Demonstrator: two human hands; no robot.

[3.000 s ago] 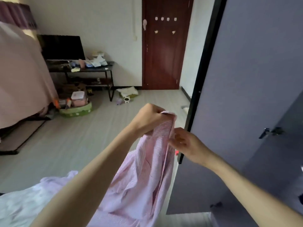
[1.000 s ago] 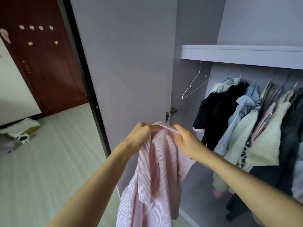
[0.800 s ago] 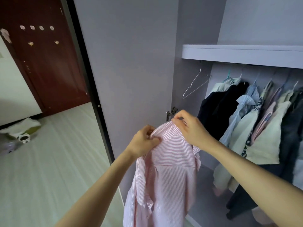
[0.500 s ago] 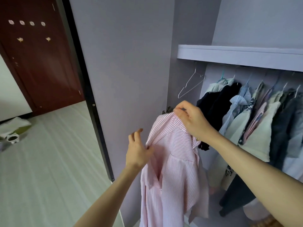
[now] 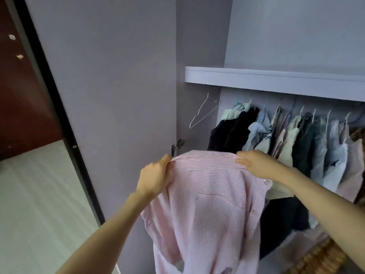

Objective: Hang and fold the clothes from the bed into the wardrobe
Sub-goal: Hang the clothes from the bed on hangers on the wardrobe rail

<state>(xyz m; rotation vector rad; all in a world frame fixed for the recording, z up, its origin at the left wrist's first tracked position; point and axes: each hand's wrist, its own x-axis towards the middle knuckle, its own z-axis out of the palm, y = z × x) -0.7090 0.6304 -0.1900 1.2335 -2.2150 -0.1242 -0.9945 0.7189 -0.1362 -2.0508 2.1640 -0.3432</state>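
A pink striped shirt hangs spread out in front of the open wardrobe, its back toward me. My left hand grips the left end of the collar. My right hand grips the right end of the collar. An empty white wire hanger hangs at the left end of the rail, above and beyond the shirt. The shirt's lower part runs out of view at the bottom.
Several dark and pale garments fill the rail to the right under a white shelf. The open wardrobe door stands at left, with a hinge near my left hand. Pale floor and a dark red room door lie further left.
I turned from the room to the wardrobe with the shirt. My left hand let go, then took the collar's left end again, and the shirt is now spread wide between both hands.
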